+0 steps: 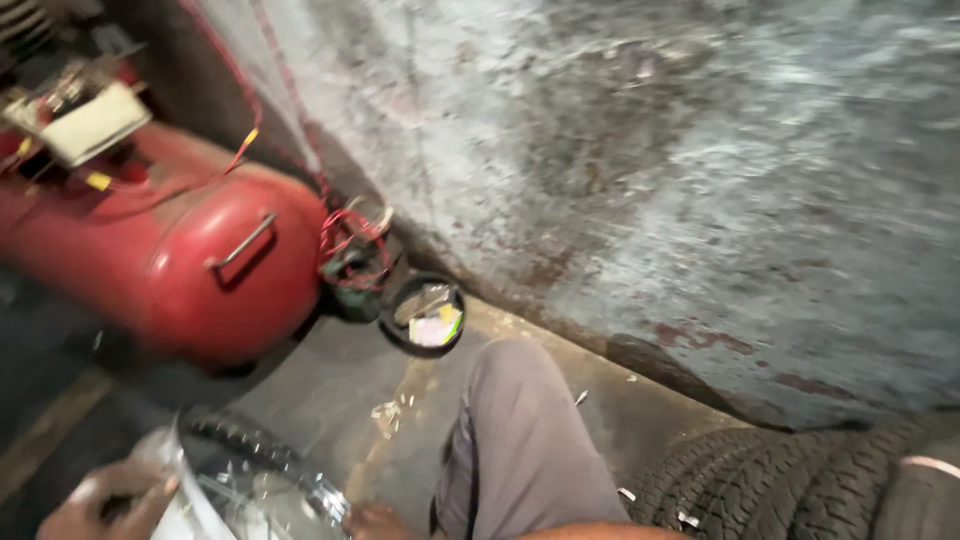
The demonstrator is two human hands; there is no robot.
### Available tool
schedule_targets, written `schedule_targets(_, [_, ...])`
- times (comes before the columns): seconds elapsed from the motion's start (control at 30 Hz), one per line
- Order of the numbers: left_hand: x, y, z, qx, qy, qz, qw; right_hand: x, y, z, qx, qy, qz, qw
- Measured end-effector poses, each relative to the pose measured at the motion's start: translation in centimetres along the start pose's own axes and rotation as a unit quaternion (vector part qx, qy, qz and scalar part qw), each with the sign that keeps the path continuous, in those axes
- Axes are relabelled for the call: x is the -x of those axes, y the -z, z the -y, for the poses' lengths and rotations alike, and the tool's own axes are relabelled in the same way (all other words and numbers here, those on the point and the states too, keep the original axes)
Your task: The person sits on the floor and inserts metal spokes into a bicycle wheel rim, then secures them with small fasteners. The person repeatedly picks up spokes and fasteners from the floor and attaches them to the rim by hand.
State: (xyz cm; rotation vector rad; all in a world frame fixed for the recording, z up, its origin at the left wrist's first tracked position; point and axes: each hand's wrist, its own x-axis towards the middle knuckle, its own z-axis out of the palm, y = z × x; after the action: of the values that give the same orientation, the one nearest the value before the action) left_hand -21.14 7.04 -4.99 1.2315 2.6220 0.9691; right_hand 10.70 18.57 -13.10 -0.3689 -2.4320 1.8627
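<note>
Chrome-spoked motorcycle wheel with a black tyre (255, 480) sat gripped between left-hand fingers (105, 505) and right-hand fingers (375, 520), whose closure stayed unclear.

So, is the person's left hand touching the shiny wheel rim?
Touching. The head view shows the left hand at the bottom left, its fingers wrapped over the edge of the wheel rim; the image is blurred.
</note>
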Motion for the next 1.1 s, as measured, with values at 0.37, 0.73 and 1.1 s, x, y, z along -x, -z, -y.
schedule_targets(0.37, [1.8,3.4,-9.0,0.048,0.010,-0.046,0.998,3.7,3.4,10.8,0.054,0.192,-0.007,0.980])
schedule_targets(0.73, [2.3,4.6,-10.4,0.123,-0.116,-0.095,0.981,3.5,2.6,10.2,-0.062,0.059,0.061,0.994])
schedule_targets(1.1, [2.4,4.5,-11.1,0.134,-0.049,-0.094,0.985,3.3,2.8,11.7,-0.051,0.012,0.069,0.996])
